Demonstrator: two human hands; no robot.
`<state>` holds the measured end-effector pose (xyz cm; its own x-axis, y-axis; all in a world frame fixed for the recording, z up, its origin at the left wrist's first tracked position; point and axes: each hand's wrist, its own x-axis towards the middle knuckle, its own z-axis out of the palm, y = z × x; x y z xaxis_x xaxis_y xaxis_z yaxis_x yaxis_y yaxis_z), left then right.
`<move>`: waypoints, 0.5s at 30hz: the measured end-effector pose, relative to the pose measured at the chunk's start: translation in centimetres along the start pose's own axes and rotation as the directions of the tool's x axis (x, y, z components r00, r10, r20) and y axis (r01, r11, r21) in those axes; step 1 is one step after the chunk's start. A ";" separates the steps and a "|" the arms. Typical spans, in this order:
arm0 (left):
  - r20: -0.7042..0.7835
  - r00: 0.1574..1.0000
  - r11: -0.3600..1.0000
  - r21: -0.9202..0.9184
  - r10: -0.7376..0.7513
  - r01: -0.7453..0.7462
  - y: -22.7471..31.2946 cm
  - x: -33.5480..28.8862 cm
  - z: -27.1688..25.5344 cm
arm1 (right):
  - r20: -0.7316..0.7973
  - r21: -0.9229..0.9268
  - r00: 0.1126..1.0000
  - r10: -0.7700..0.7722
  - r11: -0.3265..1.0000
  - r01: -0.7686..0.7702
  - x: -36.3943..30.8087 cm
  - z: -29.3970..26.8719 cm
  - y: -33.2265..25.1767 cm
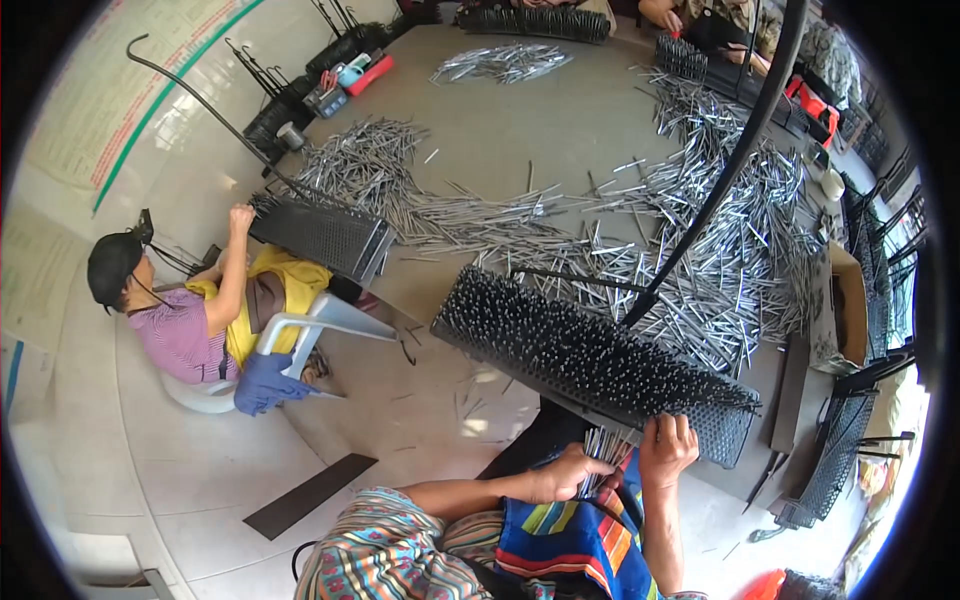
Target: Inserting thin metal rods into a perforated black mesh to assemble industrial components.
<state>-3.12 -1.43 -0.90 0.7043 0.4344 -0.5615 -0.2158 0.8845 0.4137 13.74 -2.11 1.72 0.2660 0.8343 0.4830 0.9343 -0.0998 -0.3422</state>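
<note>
Steel pins [608, 445], thin and silver-grey, are bunched in the person's left hand [565, 473], whose fingers are closed around the bundle at lap level, just under the near edge of a long black perforated rack [590, 365]. The right hand [668, 447] sits against the rack's lower edge beside the bundle, fingers curled together; whether a single pin is pinched between them cannot be told from this view. The rack lies tilted on the grey table [500, 120], already bristling with upright pins over most of its length. Behind it a broad drift of loose pins [700, 260] covers the table top, and a curved black bar [730, 160] crosses above them.

A seated co-worker [190, 310] at the left holds a second black rack [320, 235] with one raised hand, well apart from the first.

Risks noted, as judgement: the bundle is held loosely fanned, so a slackened grip could spill pins onto the floor, where several strays [470, 400] already lie. The rack overhangs the table edge; downward pressure from the right hand could tip it and shed seated pins. Pointed ends near bare fingers invite a prick.
</note>
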 end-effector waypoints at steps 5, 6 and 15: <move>-0.111 0.994 1.000 -0.022 -0.020 0.017 -0.1 0.0 0.3 | -0.059 0.100 0.998 -0.025 0.994 0.031 1.4 -1.0 -0.8; -0.118 0.993 1.000 -0.020 -0.007 0.004 -0.1 0.0 0.3 | -0.097 0.112 0.994 -0.044 0.992 0.054 1.6 -1.1 -0.8; -0.077 0.996 0.999 -0.016 -0.035 0.034 0.0 0.1 -0.1 | -0.149 0.381 0.975 0.163 0.920 -0.095 0.2 -1.4 0.7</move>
<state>-3.07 -1.40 -1.03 0.6575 0.4150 -0.6288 -0.2025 0.9012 0.3831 14.76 -2.83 2.71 0.4470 0.7165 0.5355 0.7436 0.0351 -0.6677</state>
